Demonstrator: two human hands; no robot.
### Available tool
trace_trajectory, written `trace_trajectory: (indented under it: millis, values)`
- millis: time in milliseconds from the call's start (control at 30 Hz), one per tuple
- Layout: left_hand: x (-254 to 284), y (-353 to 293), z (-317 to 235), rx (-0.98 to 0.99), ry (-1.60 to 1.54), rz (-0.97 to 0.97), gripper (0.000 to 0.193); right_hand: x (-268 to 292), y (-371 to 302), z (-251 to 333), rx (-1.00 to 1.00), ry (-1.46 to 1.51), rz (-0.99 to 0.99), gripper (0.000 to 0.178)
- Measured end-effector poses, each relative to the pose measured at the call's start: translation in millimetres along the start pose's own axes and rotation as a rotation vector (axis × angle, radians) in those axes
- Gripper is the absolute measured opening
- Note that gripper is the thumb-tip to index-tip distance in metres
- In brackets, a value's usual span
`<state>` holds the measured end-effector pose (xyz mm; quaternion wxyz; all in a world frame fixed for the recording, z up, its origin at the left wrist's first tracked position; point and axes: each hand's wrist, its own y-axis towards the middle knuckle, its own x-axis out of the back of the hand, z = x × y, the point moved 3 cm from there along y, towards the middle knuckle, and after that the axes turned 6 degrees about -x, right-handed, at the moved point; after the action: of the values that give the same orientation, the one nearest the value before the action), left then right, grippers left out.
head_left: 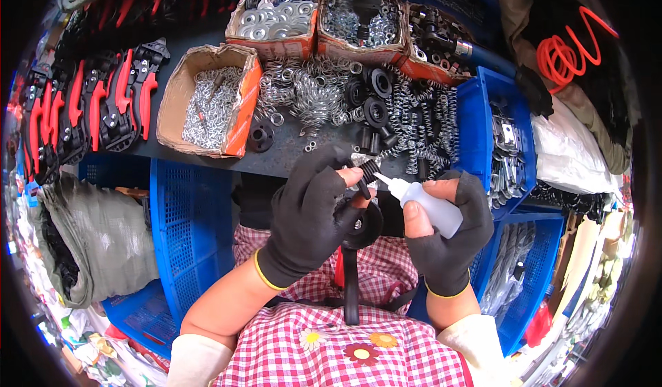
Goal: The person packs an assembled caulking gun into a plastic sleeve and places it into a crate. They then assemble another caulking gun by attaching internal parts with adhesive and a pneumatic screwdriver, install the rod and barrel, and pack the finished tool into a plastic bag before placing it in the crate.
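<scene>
My left hand [312, 204], in a black fingertip-less glove, pinches a small black coil spring [370, 171] between thumb and fingers. My right hand [452, 230], gloved alike, is closed round a translucent white squeeze bottle [438, 210]. The bottle's narrow nozzle points left, with its tip at or right beside the spring; whether they touch I cannot tell. Just below my left fingers is a black round part [362, 223] with a long black handle [351, 287] reaching down over my lap. How the spring joins that part is hidden by my fingers.
Ahead, the dark bench [276, 156] carries loose silver springs [314, 94], dark springs [420, 121] and black rings [376, 111]. Cardboard boxes hold small pins [212, 104], washers [276, 20] and nuts. Red-and-black tools [103, 104] lie left; a blue bin [476, 121] of metal plates stands right.
</scene>
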<state>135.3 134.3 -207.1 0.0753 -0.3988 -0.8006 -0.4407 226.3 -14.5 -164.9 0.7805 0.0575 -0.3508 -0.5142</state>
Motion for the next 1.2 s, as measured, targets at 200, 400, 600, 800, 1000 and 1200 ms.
trace_trajectory:
  millis: [200,400,600,800,1000,1200]
  values:
    - [3,0,4,0.212,-0.133,0.008,0.052,1,4,10,0.09,-0.071,0.006,0.031]
    - [-1,7,-1,0.809,-0.906,-0.085,0.037,3,4,14,0.1,-0.01,-0.025,0.032]
    - [-12,-5,-1,1.166,-1.411,0.019,0.044,3,7,15,0.103,0.015,-0.037,0.032]
    - [-20,-15,-3,1.286,-1.665,-0.003,0.068,1,6,15,0.009,0.098,-0.019,0.031]
    - [-22,-25,2,1.216,-1.83,0.055,0.072,5,-6,-12,-0.508,0.628,-0.083,0.034]
    - [7,-19,-1,1.154,-1.572,-0.017,0.046,-7,-15,-53,-0.633,0.621,0.062,0.041]
